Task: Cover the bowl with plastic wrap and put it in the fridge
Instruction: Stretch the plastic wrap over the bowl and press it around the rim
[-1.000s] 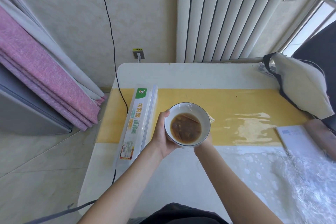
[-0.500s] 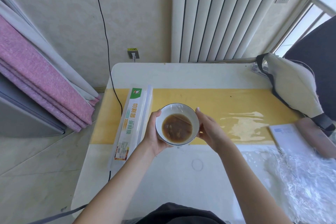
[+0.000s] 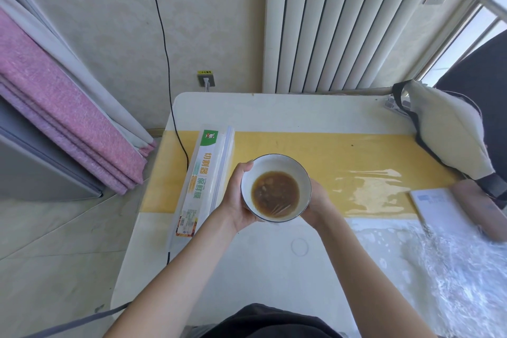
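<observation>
I hold the white bowl (image 3: 275,187) of brown liquid between my left hand (image 3: 238,204) and right hand (image 3: 315,203), fingers closed around its sides, above the counter (image 3: 247,269), beside the plastic wrap box (image 3: 204,181).

I see a glossy white ceramic-looking bowl (image 3: 275,170), clear film wrinkled across it. The wrap box (image 3: 201,181) is shiny plastic, the surface (image 3: 247,269) matt white, its yellow strip (image 3: 343,151) glossy.

The table (image 3: 247,282) lies bare in front; the wrap box (image 3: 204,181) crowds the left edge, the crumpled film (image 3: 461,277) and the bag (image 3: 450,129) the right.
</observation>
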Motion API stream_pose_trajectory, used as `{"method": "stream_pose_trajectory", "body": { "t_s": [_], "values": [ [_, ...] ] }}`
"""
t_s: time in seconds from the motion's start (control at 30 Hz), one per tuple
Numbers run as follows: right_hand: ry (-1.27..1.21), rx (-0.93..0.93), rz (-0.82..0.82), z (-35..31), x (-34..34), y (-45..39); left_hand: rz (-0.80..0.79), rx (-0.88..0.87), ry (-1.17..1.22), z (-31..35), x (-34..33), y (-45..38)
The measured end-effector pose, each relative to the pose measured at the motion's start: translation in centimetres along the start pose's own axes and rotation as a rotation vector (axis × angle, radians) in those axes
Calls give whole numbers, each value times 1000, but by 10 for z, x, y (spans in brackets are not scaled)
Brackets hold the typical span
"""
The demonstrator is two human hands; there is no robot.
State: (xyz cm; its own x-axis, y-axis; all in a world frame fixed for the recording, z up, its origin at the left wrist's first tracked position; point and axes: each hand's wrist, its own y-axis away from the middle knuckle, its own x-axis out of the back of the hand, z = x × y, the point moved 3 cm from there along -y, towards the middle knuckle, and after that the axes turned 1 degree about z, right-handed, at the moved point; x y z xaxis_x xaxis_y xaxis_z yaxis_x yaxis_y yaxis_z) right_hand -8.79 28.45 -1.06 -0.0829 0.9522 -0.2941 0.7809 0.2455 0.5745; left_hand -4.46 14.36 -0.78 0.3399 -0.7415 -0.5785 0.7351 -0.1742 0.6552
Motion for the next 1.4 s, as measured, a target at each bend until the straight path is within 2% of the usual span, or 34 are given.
{"method": "stream_pose_trajectory", "body": {
  "t_s": [0.23,0.43,0.5,0.53,0.6,0.63,0.7,0.73,0.8,0.87,0.93,1.07,1.23,1.3,1.4],
  "values": [
    [-211,-168,-156,8,-10,7,10,9,-7,-2,-2,6],
    [-58,-209,-204,15,-8,8,42,2,-28,-5,4,13],
    [116,-124,-109,14,-3,5,59,6,-32,-6,6,13],
    [195,-85,-7,14,3,1,74,13,-34,-7,7,14],
    [162,-26,156,12,13,-2,106,29,-29,-9,9,16],
    [61,13,136,10,14,-3,105,41,-11,-10,8,17],
    [-122,53,-18,3,10,-2,99,80,23,-12,8,17],
    [-137,51,-89,-2,5,2,107,106,34,-14,8,16],
    [36,20,-151,-7,-5,9,123,142,75,-17,7,17],
    [308,-3,-93,-11,-14,14,121,144,99,-19,5,18],
    [479,-9,-23,-13,-17,13,113,143,97,-19,0,24],
    [551,22,-20,-14,-24,11,120,143,58,-15,6,23],
    [630,162,-7,-19,-44,16,152,101,-42,0,21,29],
    [633,197,-34,-24,-56,19,81,40,106,2,21,35],
    [625,244,-3,-29,-70,27,62,-221,345,-1,29,38]
  ]
}}
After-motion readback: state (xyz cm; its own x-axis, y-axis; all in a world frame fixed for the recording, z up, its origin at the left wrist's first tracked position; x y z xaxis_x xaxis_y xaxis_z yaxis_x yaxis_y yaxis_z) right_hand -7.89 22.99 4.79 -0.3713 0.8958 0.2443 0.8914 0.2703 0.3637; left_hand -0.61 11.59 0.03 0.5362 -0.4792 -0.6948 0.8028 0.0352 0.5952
